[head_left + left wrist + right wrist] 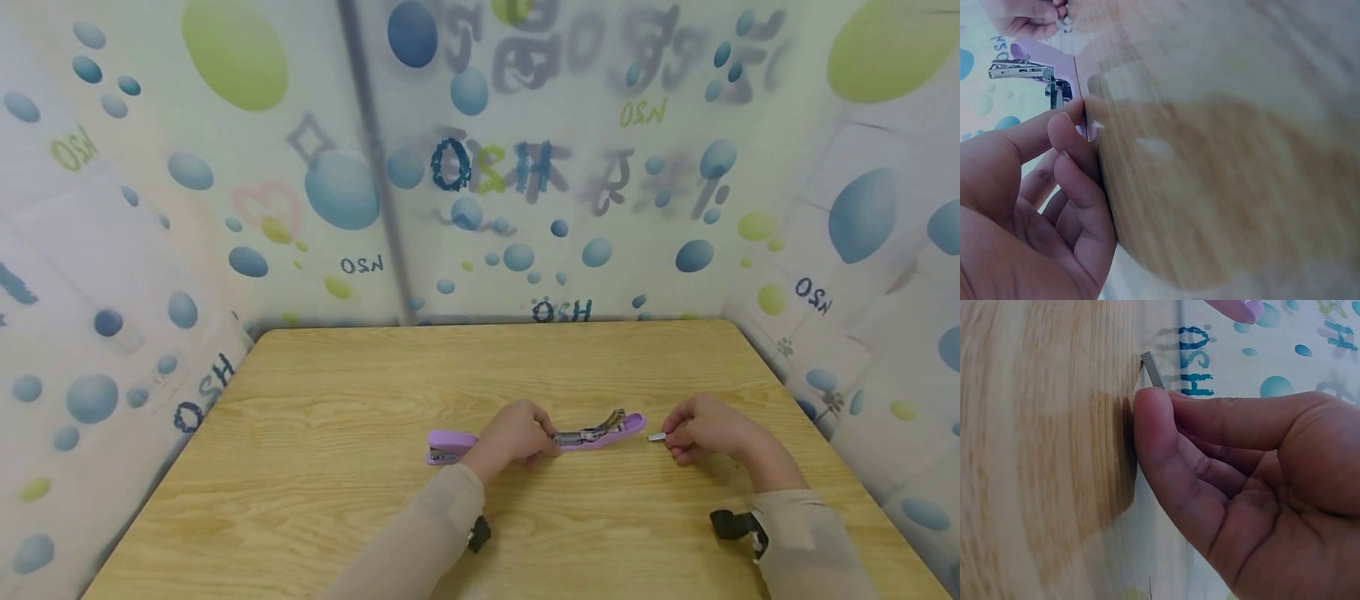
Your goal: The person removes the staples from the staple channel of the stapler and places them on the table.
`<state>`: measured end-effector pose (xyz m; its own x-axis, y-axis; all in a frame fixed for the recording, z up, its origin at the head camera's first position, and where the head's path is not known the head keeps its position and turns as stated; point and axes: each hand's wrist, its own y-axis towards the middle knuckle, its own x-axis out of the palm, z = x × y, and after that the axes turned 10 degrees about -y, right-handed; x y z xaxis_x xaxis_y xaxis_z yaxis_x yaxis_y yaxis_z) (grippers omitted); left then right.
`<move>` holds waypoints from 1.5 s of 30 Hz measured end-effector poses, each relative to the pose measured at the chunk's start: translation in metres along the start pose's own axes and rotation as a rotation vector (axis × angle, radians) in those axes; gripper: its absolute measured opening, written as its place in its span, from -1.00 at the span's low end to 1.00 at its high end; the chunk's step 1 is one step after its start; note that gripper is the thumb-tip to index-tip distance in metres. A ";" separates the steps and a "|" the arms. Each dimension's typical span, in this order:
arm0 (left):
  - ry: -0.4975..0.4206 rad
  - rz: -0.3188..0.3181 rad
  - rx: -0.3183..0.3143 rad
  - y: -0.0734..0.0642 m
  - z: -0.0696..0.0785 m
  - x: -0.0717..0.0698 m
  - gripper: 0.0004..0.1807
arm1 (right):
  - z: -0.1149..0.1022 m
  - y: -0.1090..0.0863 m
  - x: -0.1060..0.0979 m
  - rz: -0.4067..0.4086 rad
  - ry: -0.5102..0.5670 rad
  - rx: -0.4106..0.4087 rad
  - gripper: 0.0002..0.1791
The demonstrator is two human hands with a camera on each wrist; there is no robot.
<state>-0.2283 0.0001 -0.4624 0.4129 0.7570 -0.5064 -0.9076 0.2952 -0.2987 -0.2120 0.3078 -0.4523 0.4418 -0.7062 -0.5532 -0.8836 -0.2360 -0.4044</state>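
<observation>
The stapler (592, 437), purple with metal parts, lies on the table right of centre, spread open lengthwise so that it runs left to right under the left hand (517, 433). That hand covers its middle and pinches it between thumb and fingers; in the left wrist view the other fingers are bent toward the palm. At the stapler's left end, metal shows beneath the purple cover. To the right of the hand its metal insides lie bare, and a metal piece slants upward near the rounded purple right end.

Just beyond that end, with a gap between, is a short grey strip of staples (657, 437). The right hand (705, 429) grasps it between thumb and fingertip, its free tip pointing at the stapler. Fine ridges along the strip show in the right wrist view; whether it touches the table, I cannot tell.

Both forearms wear beige sleeves (810, 533), and a black device (733, 525) sits at each wrist, the left one partly hidden by its sleeve.

The table (450, 367) has a light wood grain and rounded far corners. Around it on three sides stands a pale backdrop (480, 283) printed with blue and green drops and reversed "H2O" lettering. Large blurred grey characters run across its upper part, and a dark upright stripe stands left of centre.
</observation>
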 end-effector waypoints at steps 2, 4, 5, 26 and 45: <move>-0.001 0.000 0.000 0.000 0.000 0.000 -0.82 | -0.001 -0.001 0.000 0.000 -0.006 -0.003 -0.76; -0.003 0.001 0.000 0.000 -0.001 0.000 -0.82 | -0.002 -0.001 0.001 0.003 -0.009 0.002 -0.76; -0.003 0.003 0.001 0.000 -0.001 0.000 -0.82 | -0.002 -0.001 0.001 0.003 -0.011 0.002 -0.76; -0.018 0.001 -0.012 -0.003 0.001 -0.001 -0.82 | -0.006 -0.004 0.002 0.050 -0.043 0.043 -0.77; 0.012 0.001 -0.016 -0.006 0.002 0.002 -0.84 | -0.021 -0.014 -0.003 0.073 -0.105 0.005 -0.73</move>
<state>-0.2225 0.0008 -0.4596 0.4133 0.7502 -0.5161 -0.9065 0.2853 -0.3112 -0.2046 0.2993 -0.4300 0.3904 -0.6478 -0.6541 -0.9133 -0.1831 -0.3638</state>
